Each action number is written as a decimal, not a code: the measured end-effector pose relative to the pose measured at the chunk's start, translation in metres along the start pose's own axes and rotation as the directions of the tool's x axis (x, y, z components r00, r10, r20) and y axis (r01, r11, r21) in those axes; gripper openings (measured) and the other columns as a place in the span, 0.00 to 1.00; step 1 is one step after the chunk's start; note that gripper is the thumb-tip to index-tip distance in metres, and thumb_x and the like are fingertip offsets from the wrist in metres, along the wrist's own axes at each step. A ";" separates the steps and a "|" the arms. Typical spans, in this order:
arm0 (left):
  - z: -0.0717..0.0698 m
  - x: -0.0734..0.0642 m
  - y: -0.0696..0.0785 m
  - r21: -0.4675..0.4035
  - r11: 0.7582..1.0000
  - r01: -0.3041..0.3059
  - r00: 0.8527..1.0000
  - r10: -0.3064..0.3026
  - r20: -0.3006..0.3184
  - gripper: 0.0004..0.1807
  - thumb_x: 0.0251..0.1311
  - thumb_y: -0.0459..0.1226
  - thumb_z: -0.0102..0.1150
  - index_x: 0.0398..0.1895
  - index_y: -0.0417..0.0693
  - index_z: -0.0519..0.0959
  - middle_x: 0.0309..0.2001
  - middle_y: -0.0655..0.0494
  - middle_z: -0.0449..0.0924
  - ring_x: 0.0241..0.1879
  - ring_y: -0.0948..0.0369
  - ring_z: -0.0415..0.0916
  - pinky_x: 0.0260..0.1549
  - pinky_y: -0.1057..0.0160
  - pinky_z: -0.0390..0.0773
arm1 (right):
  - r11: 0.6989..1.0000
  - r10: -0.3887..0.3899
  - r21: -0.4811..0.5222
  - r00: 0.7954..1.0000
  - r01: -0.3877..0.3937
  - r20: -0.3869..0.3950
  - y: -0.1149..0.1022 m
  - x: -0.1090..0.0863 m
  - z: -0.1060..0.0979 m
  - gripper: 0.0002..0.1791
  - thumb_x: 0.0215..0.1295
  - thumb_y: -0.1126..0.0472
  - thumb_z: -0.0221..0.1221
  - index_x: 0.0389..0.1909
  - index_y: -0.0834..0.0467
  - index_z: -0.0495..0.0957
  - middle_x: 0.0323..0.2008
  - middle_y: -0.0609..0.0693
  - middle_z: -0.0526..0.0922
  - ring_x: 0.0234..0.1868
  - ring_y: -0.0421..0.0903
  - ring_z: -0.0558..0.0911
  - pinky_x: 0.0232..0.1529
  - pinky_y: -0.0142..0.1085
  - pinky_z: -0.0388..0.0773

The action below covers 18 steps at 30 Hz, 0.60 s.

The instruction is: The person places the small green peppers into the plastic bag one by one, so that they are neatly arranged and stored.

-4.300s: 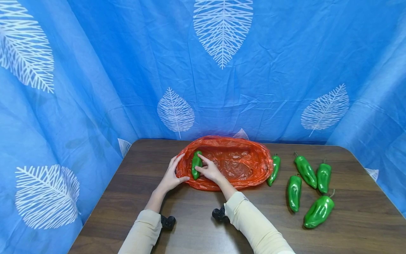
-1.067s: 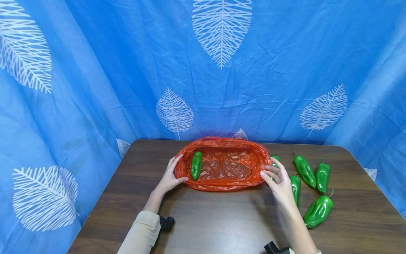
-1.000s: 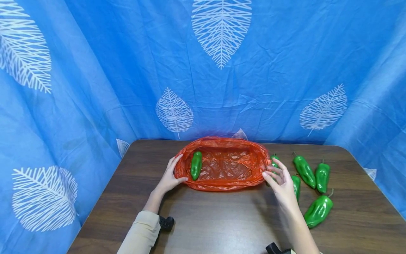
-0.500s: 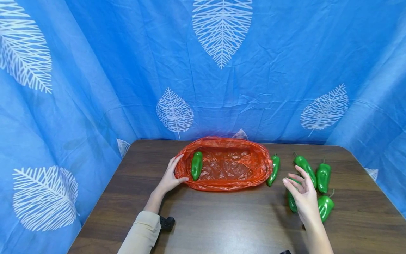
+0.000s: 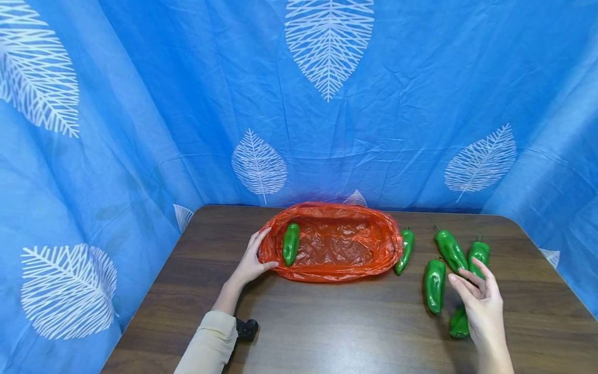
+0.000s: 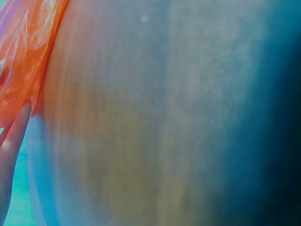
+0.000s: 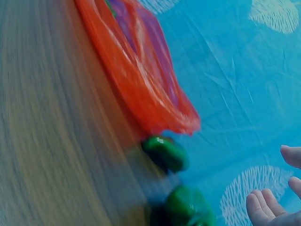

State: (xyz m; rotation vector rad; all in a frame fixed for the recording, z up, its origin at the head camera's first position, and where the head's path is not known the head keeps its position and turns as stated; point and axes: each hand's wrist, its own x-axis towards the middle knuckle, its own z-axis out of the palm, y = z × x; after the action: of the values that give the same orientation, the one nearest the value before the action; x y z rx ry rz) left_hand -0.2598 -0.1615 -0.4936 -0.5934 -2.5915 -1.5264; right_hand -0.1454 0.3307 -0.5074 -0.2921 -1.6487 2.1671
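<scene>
A red plastic bag stands with its mouth spread wide near the table's back edge, and one green pepper lies inside at its left end. My left hand holds that end, fingers and thumb around its outside; the left wrist view shows a fingertip against the red plastic. Holding nothing, my right hand hovers over the loose peppers at the right, thumb and fingers apart. It partly covers a near pepper and a back one.
Other green peppers lie right of the bag: one against its right end, one farther back and one in front. All sit on a brown wooden table. A blue curtain with white leaves hangs behind.
My right hand let go of the pepper inside the bag, passed the bag's right end, and moved right over the loose peppers. My left hand has stayed at the bag's left end.
</scene>
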 end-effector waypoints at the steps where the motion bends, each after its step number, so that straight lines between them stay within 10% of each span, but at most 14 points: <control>1: 0.000 0.000 0.000 0.000 1.000 0.000 1.000 0.000 0.000 0.49 0.40 0.33 0.72 0.68 0.50 0.57 0.65 0.41 0.49 0.64 0.44 0.50 0.59 0.42 0.56 | 1.000 0.003 -0.003 1.000 -0.003 -0.026 0.001 0.001 -0.005 0.42 0.50 0.70 0.65 0.66 0.52 0.59 0.47 0.49 0.74 0.41 0.35 0.80 0.37 0.22 0.75; 10: 0.000 -0.001 -0.001 -0.014 1.000 0.008 1.000 -0.008 -0.005 0.49 0.41 0.34 0.72 0.68 0.50 0.56 0.65 0.41 0.49 0.64 0.44 0.49 0.59 0.41 0.55 | 0.996 0.041 -0.062 0.967 -0.058 -0.252 0.000 -0.001 -0.034 0.41 0.46 0.71 0.67 0.63 0.51 0.64 0.41 0.43 0.77 0.35 0.33 0.79 0.31 0.20 0.75; 18: 0.000 0.000 0.001 -0.011 1.000 0.003 1.000 -0.003 -0.001 0.49 0.40 0.33 0.72 0.68 0.48 0.57 0.65 0.41 0.50 0.65 0.44 0.49 0.60 0.41 0.54 | 0.976 0.086 -0.152 0.915 -0.157 -0.394 -0.033 -0.030 -0.020 0.35 0.49 0.72 0.64 0.60 0.49 0.68 0.33 0.36 0.76 0.29 0.26 0.76 0.26 0.17 0.71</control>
State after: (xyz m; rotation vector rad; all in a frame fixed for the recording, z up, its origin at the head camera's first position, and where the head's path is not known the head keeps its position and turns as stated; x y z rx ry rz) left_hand -0.2595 -0.1611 -0.4928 -0.5892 -2.5857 -1.5431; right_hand -0.1043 0.3424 -0.4837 -0.8403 -1.6284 1.8868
